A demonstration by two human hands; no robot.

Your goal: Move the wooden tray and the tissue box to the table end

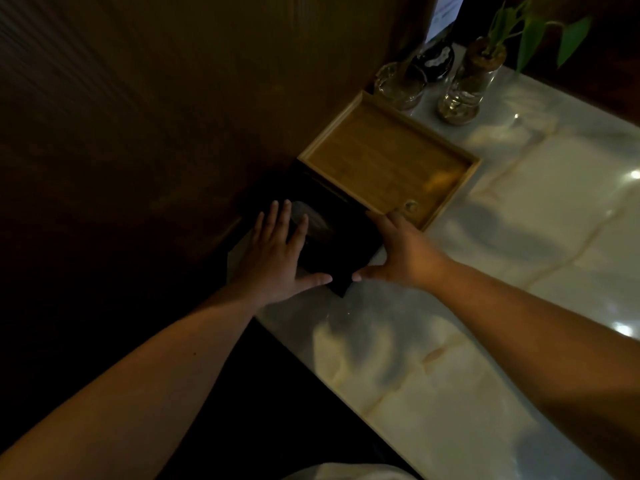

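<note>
A black tissue box (341,242) lies on the marble table (519,271) against the dark wooden wall, with a pale tissue showing at its top opening. My left hand (277,258) rests flat on the box's left side, fingers spread. On the box's right side sits my right hand (401,251), its fingertips reaching the near corner of the wooden tray (391,157). The tray sits just beyond the box, touching it, and holds a small round object near its front edge.
Beyond the tray stand a glass ashtray (400,84), a glass vase with a green plant (467,88) and a dark round item (436,60). The wooden wall (173,98) borders the table's left side. The table's edge runs diagonally below my arms.
</note>
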